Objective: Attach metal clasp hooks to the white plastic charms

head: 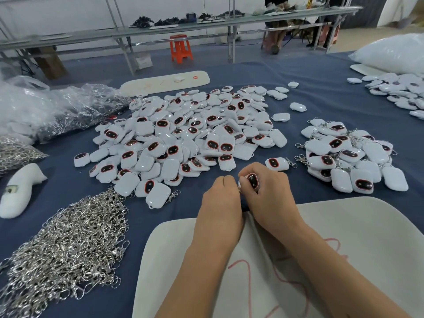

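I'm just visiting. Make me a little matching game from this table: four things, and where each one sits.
Things:
1. pile of metal hooks
2. charms with hooks on
3. big pile of bare charms
4. charm being worked on

Places:
A. table centre
B. between both hands
C. near left
D. right of the hands

Pairs: 1-C, 2-D, 3-A, 4-B

I can make out no legible word, brand or number anywhere. The nearest thing to writing is a set of loose red scrawled lines on the cream foam board (286, 260) under the forearms, and they form no letter I can name. A small red mark sits on the long cream strip (165, 82) beyond the charm heap, too small for me to read.
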Tool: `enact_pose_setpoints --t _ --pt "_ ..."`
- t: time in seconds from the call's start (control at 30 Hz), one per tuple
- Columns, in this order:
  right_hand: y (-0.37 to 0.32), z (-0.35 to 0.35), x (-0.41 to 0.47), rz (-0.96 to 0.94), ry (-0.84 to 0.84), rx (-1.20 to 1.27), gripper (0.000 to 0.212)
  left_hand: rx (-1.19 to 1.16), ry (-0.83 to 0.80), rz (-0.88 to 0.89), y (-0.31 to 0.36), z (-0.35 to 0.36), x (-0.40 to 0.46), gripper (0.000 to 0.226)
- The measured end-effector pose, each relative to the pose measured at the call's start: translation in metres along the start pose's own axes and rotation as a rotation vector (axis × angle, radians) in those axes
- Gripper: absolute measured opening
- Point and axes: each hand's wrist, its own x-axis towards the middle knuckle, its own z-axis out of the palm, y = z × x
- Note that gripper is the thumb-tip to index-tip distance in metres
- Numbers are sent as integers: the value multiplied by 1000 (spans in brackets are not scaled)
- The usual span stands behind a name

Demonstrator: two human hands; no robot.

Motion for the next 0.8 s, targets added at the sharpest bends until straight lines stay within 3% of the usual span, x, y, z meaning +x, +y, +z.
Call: enact_pose_setpoints --t 0.17,0.4,0.8 --pt "0 0 1 -21 -10 14 11 34 40 -5 4 -1 -3 21" --pt "4 1 5 333 14 500 10 -61 185 87 7 0 2 18" --pt "5 0 6 381 35 624 12 -452 233 107 -9 7 4 23"
